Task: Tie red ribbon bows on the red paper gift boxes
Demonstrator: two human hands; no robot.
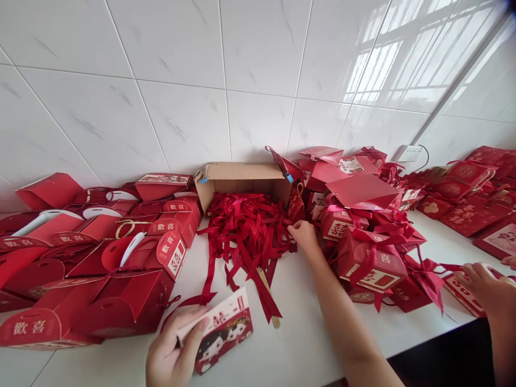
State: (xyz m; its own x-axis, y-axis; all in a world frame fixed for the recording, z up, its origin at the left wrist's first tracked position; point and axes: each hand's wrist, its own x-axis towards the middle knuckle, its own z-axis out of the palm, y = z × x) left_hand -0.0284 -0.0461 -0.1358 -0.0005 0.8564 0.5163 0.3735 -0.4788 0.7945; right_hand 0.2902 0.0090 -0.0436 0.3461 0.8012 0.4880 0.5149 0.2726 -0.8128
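Observation:
Low in the picture, my left hand grips a small flat red-and-white paper box printed with two cartoon figures and a red character. A red ribbon trails beside that hand. My right hand reaches to the right edge of a heap of cut dark-red ribbons. Its fingers are bent together there, touching the heap's edge just below a red patterned card; what lies between the fingertips is hidden. The ribbons spill out of an open cardboard carton lying against the wall.
Rows of folded red gift boxes stand on the left. Ribbon-tied red boxes pile up on the right, with more beyond. A wooden strip lies under ribbon ends. At far right, another person's hand rests on a red box.

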